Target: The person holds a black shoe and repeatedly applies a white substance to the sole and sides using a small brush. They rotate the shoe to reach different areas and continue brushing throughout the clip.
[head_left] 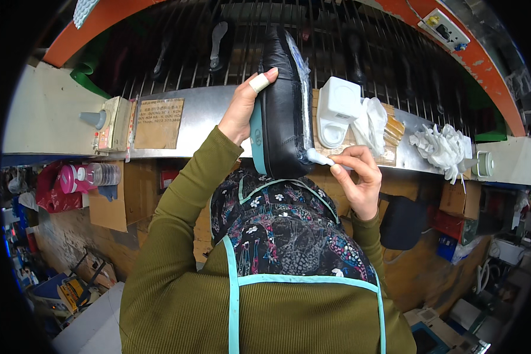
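Note:
My left hand [241,111], with a pale bandage round its thumb, grips a black shoe upper [284,121] stretched over a teal last [258,138]. The upper stands on its side, and a whitish, rough-looking strip runs down its right edge. Between the thumb and fingers of my right hand [360,180] is a small brush [320,157] with a white head. That head touches the lower right end of the upper. Just right of the upper stands a white plastic container [338,109]; its contents are hidden.
A metal ledge [209,112] fronts a rack of dark bars [248,44], where several dark shoe pieces lie. Crumpled white cloths [443,147] and a flat piece of cardboard [159,123] rest on the ledge. A pink-lidded bottle [76,178] is at the left.

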Motion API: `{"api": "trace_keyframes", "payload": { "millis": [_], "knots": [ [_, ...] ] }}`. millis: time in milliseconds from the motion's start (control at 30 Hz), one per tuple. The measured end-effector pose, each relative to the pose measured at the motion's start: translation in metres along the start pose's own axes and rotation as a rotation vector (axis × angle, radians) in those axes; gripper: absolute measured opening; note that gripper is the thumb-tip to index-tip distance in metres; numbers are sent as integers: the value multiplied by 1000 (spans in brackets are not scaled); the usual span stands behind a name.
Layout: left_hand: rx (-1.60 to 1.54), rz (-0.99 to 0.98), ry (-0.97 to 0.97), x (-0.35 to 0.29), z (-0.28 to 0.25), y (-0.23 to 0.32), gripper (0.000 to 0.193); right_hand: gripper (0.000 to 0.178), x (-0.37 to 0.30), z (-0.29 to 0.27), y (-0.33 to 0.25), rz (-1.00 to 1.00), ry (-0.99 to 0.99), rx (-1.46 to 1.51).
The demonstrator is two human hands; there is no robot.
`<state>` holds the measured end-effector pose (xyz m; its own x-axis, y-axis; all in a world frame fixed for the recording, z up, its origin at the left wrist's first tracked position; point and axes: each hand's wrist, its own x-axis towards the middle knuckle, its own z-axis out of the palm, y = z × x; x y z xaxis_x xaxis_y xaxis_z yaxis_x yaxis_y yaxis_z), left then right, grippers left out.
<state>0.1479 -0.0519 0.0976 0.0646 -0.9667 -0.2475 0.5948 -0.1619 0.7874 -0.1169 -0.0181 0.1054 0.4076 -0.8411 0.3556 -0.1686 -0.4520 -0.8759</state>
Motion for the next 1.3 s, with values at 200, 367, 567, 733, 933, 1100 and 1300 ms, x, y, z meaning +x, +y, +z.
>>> {"api": "trace_keyframes", "payload": {
  "millis": [200,367,567,733,933,1100,1300],
  "knots": [
    [-189,-220,-92,5,3,-9,42,16,12,-7,-3,-65,-31,-20],
    [-205,-293,-138,10,4,-16,46,15,26,-15,-9,-44,-135,-37],
    [-358,-486,-174,3,6,-24,47,17,48,-17,-10,-134,-225,11],
    [-436,-587,-424,-9,8,-31,49,16,71,-18,-11,-202,-356,53],
    [130,-69,-799,-30,-4,-50,57,17,103,-13,-13,-301,-549,114],
    [-230,-536,-890,-42,-3,-56,58,17,120,-9,-18,-183,-689,150],
    [-393,-510,-958,-56,14,-55,58,17,136,1,-17,-273,-808,198]
  ]
}}
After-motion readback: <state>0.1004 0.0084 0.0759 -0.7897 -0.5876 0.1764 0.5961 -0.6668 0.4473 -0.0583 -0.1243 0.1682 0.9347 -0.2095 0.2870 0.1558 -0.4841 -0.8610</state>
